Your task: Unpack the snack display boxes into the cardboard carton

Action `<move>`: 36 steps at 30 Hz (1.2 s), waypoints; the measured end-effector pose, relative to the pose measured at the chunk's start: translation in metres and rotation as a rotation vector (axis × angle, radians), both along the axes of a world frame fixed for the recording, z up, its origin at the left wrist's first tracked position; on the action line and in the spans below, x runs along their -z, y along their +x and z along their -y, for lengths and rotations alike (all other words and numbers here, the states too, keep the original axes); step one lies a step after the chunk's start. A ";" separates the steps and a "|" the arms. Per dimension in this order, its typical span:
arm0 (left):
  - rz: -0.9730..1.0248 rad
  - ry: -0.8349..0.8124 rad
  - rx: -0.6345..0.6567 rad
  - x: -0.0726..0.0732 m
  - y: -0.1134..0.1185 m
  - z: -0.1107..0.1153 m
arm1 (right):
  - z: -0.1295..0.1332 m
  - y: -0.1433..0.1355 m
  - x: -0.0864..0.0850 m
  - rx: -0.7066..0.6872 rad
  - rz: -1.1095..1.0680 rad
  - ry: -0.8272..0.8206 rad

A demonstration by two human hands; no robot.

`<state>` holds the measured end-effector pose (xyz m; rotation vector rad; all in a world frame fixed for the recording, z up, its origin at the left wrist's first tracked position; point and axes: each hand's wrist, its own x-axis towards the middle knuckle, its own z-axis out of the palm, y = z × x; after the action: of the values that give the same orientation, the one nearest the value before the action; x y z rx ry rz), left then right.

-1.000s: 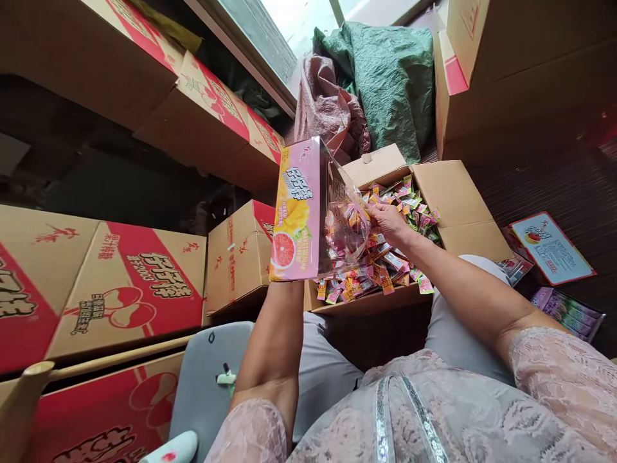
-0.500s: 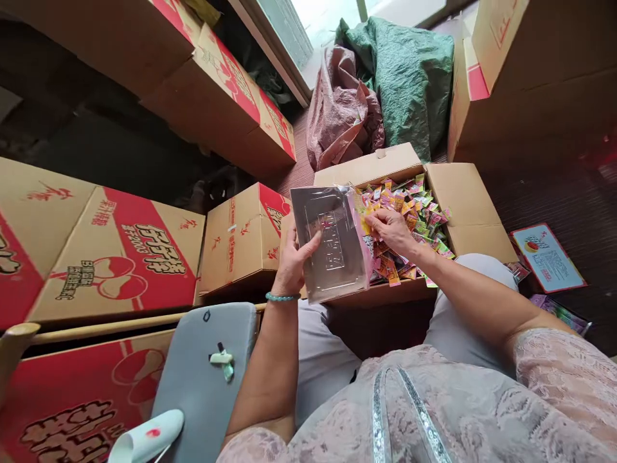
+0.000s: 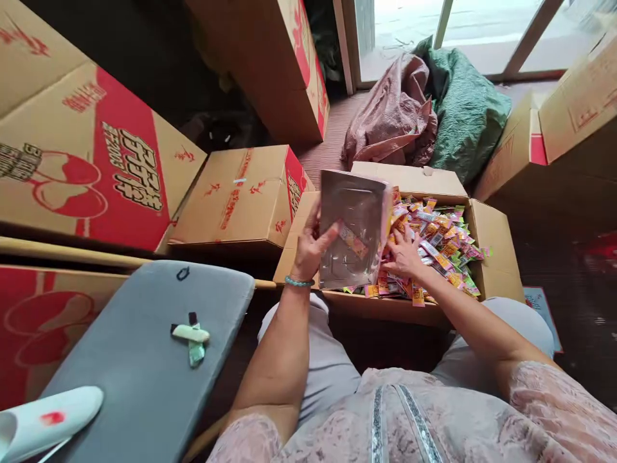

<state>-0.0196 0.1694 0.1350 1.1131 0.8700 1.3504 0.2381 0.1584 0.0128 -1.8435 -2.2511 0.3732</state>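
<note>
Now my right hand [image 3: 405, 255] is no longer pinching the clear box [image 3: 344, 193]'s edge; its fingers are spreading over wrapped packets [image 3: 441, 247] toward three o'clock, leaving my left hand [image 3: 310, 255] alone gripping. The glossy, tilted box is hovering by the carton [image 3: 499, 251]'s nine o'clock, showing one packet [image 3: 354, 240] through its plastic.

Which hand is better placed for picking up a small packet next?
Probably the right hand: it is down at the small packets in the open carton, while the left hand holds the clear-fronted box.
</note>
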 end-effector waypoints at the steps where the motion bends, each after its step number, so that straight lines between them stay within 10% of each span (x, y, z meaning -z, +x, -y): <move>1: -0.092 0.060 0.001 -0.002 0.001 -0.001 | 0.000 -0.009 0.001 -0.051 0.035 -0.009; 7: -0.550 0.161 -0.117 0.009 -0.014 -0.016 | 0.009 -0.022 0.003 -0.038 -0.033 0.127; 14: -0.105 0.015 -0.085 0.014 -0.027 -0.032 | 0.018 -0.037 -0.031 -0.112 -0.285 0.644; 20: -0.006 0.005 0.050 0.005 -0.025 -0.027 | 0.013 -0.050 -0.070 -0.199 -0.200 0.568; 28: 0.103 0.033 0.196 -0.003 -0.005 -0.023 | 0.004 -0.075 -0.057 -0.060 -0.131 0.462; 36: 0.227 -0.048 -0.199 -0.008 -0.022 -0.031 | -0.007 -0.052 -0.063 0.167 -0.340 0.738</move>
<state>-0.0416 0.2002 0.1430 0.8334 0.8569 1.5768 0.1860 0.1658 0.0760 -1.4203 -1.6672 -0.1548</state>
